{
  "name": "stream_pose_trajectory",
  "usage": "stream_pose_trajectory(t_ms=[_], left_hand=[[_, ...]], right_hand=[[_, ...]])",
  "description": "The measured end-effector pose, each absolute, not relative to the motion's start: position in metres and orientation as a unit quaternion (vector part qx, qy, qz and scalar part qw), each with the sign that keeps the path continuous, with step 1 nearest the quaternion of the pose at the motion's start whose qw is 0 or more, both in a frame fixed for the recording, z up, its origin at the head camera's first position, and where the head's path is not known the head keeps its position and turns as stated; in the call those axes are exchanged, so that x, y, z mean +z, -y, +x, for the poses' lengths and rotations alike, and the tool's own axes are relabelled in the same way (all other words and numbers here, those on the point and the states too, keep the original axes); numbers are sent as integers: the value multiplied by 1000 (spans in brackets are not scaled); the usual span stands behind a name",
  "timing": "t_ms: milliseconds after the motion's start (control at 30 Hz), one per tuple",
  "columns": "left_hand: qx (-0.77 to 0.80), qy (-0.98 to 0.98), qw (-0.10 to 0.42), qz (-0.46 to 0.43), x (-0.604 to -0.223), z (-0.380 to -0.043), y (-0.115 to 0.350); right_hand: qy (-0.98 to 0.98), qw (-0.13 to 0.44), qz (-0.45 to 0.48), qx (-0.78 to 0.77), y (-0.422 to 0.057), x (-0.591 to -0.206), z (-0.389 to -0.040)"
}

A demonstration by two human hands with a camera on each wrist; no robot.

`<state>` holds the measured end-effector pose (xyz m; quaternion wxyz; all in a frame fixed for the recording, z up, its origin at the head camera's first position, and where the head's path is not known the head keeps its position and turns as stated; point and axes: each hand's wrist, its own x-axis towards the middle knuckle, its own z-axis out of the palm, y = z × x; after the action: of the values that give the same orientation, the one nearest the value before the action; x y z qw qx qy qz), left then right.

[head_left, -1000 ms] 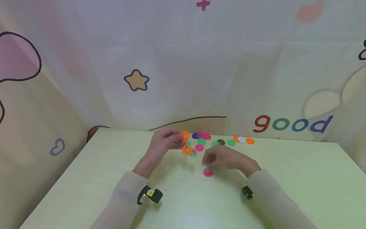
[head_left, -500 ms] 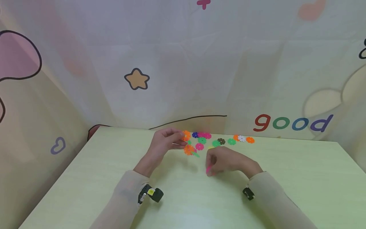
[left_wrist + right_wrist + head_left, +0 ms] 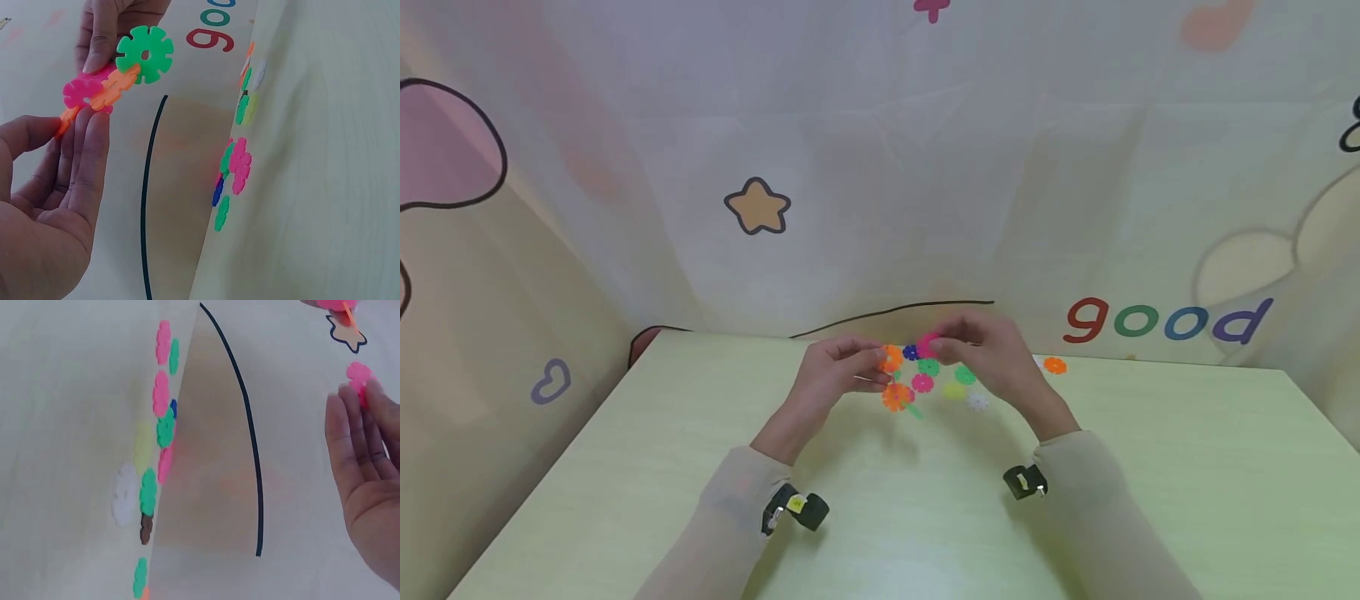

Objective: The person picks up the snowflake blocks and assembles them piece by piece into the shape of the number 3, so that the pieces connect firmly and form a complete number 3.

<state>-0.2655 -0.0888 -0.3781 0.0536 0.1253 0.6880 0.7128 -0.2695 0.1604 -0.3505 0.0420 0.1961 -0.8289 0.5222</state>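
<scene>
My left hand [image 3: 842, 371] pinches a cluster of joined plastic snowflake discs, raised off the table. In the left wrist view the cluster has a pink disc [image 3: 78, 94], an orange disc [image 3: 117, 86] and a green disc [image 3: 145, 54] at its far end. Another orange disc [image 3: 892, 358] sits at my left fingertips. Between thumb and fingers, my right hand [image 3: 992, 350] holds a single pink disc [image 3: 359, 375], close to the cluster's right side. From the head view I cannot tell whether that disc touches the cluster.
Loose discs lie along the table's back edge, among them a yellow one [image 3: 955, 390], a white one [image 3: 978, 402], a blue one [image 3: 912, 352] and an orange one [image 3: 1056, 366]. Behind them hangs a printed cloth [image 3: 880, 208]. The pale table [image 3: 880, 533] extends toward me.
My right hand has picked the pink disc off the table and carried it up and away from me, toward the cluster. My left hand has stayed nearly still.
</scene>
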Motion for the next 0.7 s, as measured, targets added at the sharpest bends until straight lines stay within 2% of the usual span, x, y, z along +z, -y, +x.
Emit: stream_pose_trajectory(t_ms=[300,700], left_hand=[[695,-702,63,139,-378,-263,92],[695,-702,71,139,-373,-261,93]], right_hand=[[799,101,227,547,-144,-356,-268],[771,72,266,574,-140,-357,-270]])
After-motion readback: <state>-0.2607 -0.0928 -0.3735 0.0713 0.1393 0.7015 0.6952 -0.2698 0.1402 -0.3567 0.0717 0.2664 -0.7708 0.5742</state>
